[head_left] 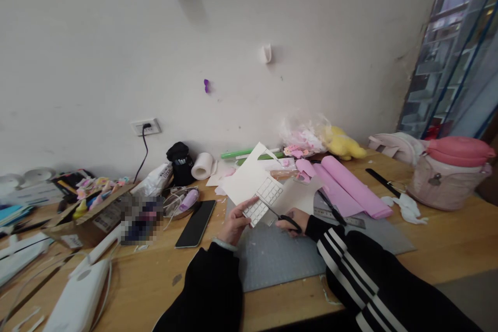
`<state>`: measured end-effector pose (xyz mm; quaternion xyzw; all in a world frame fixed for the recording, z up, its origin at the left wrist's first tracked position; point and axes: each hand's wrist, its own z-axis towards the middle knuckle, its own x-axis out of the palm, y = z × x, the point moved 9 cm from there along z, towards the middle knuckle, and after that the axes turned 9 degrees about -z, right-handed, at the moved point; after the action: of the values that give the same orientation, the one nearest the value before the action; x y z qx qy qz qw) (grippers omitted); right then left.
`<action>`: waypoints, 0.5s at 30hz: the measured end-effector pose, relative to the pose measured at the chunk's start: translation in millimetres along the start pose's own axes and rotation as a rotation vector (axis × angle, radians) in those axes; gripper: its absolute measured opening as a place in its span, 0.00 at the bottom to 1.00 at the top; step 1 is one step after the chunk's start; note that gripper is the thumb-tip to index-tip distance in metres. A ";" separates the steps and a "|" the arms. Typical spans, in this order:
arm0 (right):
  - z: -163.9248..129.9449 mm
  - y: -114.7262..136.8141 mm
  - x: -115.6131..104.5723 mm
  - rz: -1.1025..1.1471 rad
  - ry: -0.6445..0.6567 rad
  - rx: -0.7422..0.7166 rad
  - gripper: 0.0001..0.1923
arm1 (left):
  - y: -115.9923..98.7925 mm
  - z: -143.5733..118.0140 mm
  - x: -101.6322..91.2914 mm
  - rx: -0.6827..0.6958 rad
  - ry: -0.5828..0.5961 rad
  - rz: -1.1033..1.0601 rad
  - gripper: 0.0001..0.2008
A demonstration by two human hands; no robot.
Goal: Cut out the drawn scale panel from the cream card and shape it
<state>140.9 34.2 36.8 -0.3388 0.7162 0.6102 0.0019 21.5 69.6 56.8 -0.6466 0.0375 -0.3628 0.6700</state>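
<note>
Left hand pinches the near edge of a white card, grip closed on it, card held tilted above the grey mat. Right hand has fingers through black scissors, grip closed on the handles, blades at the card's gridded part. Mat lies on the desk. Phone just left of mat; pink rolls far right; ruler beside them.
</note>
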 end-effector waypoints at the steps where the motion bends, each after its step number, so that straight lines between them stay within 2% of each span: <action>1: 2.3 -2.6 0.3 -0.006 0.002 0.008 0.10 | 1.1 0.3 0.3 -0.006 0.007 0.004 0.17; 8: 3.5 -3.7 0.5 0.009 0.021 -0.034 0.09 | 4.4 1.9 0.0 -0.009 0.035 0.026 0.14; 15: 11.4 -14.5 -0.6 0.138 -0.071 -0.026 0.09 | 8.2 1.3 3.4 -0.036 0.060 0.065 0.10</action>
<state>143.8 44.1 21.5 -0.2669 0.7292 0.6298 -0.0193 28.3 68.1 51.2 -0.6457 0.0851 -0.3594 0.6684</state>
